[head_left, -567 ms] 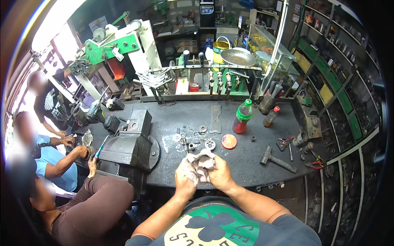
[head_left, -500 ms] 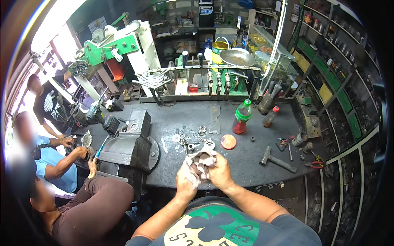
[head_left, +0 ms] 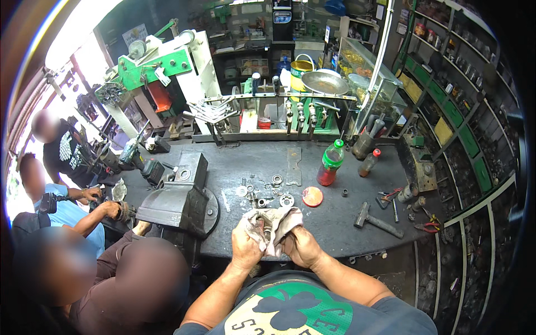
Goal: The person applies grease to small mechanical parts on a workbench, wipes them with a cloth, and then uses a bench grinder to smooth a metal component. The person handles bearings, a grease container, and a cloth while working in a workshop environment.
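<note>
My left hand and my right hand grip a crumpled pale cloth above the front edge of the dark workbench, fingers curled into it. A metal part, partly wrapped, shows between the folds. Just beyond the cloth lie a metal ring, a bearing and several other small metal parts. A flat red round item is right of them, and a flat metal plate lies behind.
Left: a large vise, a drill, co-workers. Right: a hammer, pliers, two bottles, a metal tool holder. Behind: a tool rack and green machinery. Shelving lines the right.
My hands have shifted slightly, opening the cloth wider so metal shows inside. The co-workers at left moved: the nearest leaned in, and the blue-handled tool they held is out of sight.
</note>
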